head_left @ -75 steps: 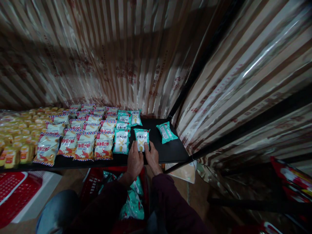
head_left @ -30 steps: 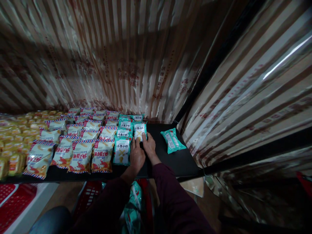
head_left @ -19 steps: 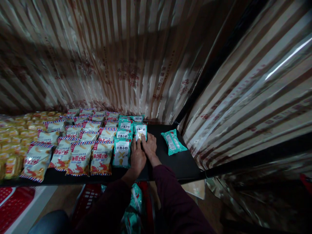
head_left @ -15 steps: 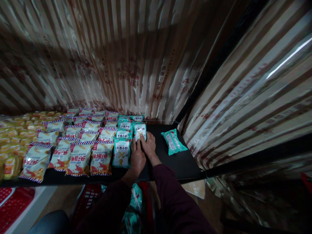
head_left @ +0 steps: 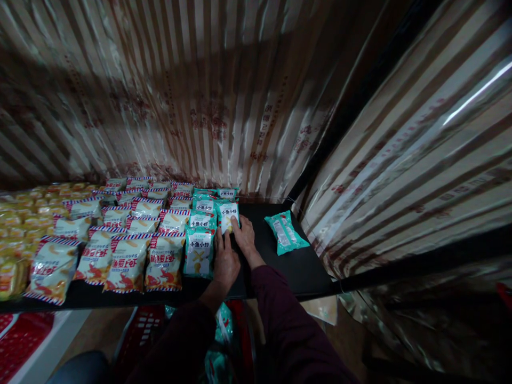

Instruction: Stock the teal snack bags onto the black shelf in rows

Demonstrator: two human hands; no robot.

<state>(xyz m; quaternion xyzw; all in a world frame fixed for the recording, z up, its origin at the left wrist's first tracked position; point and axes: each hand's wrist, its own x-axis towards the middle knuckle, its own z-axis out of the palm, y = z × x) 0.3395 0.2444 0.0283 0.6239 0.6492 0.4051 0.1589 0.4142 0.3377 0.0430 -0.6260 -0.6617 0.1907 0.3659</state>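
Two columns of teal snack bags stand on the black shelf (head_left: 260,210), right of the white-and-orange bags. My left hand (head_left: 226,261) has its fingers extended beside the front teal bag (head_left: 199,250), its fingertips near the lower edge of another teal bag (head_left: 229,214). My right hand (head_left: 245,234) touches the right side of that second bag, fingers apart. Whether either hand grips it is not plain; both look open against it. A separate teal bag (head_left: 285,233) lies further right, back side up.
White-and-orange bags (head_left: 128,261) fill the shelf's middle, with yellow packs (head_left: 14,272) at the far left. Below are a red basket (head_left: 140,330) and more teal bags (head_left: 218,365). Striped sheeting (head_left: 224,106) hangs behind; a black post (head_left: 312,173) rises at the right.
The view has shifted slightly. My right fingers have slid a little off the front of the teal bag toward its right edge, showing more of its face. My left hand has barely moved.
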